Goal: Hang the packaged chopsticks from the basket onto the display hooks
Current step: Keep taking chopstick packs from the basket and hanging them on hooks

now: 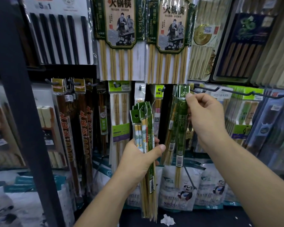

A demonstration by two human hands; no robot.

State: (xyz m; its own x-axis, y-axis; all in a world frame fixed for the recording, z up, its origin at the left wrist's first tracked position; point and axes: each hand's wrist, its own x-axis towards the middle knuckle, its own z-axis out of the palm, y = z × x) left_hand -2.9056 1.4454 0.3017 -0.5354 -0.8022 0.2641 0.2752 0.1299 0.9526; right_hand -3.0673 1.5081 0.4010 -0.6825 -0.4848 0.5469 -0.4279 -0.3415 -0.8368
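Observation:
My left hand [142, 158] grips a bundle of several green-topped chopstick packs [143, 128] upright, low in the middle of the display. My right hand [203, 117] pinches the upper part of another green pack [179, 122], whose punched header sits at the tip of a black display hook [206, 89]. More packs of the same kind hang directly behind it. The basket is not in view.
Hanging chopstick packs crowd the wall: large bamboo sets [120, 38] above, dark red sets [70, 122] at left, green-labelled sets [243, 115] at right. A dark shelf post [23, 112] crosses the left side. Bagged goods [180, 185] stand below.

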